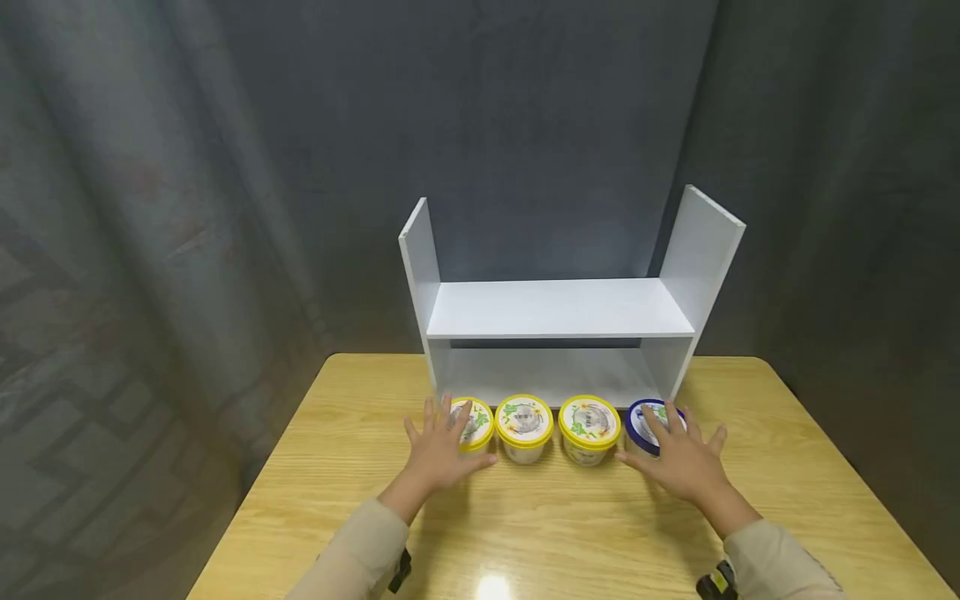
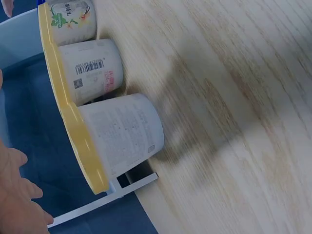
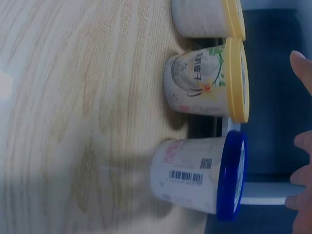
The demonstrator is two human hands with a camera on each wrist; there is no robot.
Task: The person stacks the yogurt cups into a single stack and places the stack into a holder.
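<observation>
Several lidded paper tubs stand in a row on the table. The leftmost yellow-lidded tub (image 1: pixel 478 423) is partly covered by my left hand (image 1: pixel 438 454), whose fingers are spread above it. Two more yellow-lidded tubs, a left one (image 1: pixel 524 419) and a right one (image 1: pixel 589 422), fill the middle of the row. At the right end, the blue-lidded tub (image 3: pixel 195 174) is partly behind my right hand (image 1: pixel 684 462) in the head view. That hand is also spread, with its fingers over the lid. Both wrist views show the fingers apart from the tubs' sides.
Right behind the tubs stands a white two-tier shelf (image 1: pixel 562 308) with upright side panels. The wooden table (image 1: pixel 540 533) extends toward me and to both sides. Grey curtains (image 1: pixel 480 142) hang behind and at the sides.
</observation>
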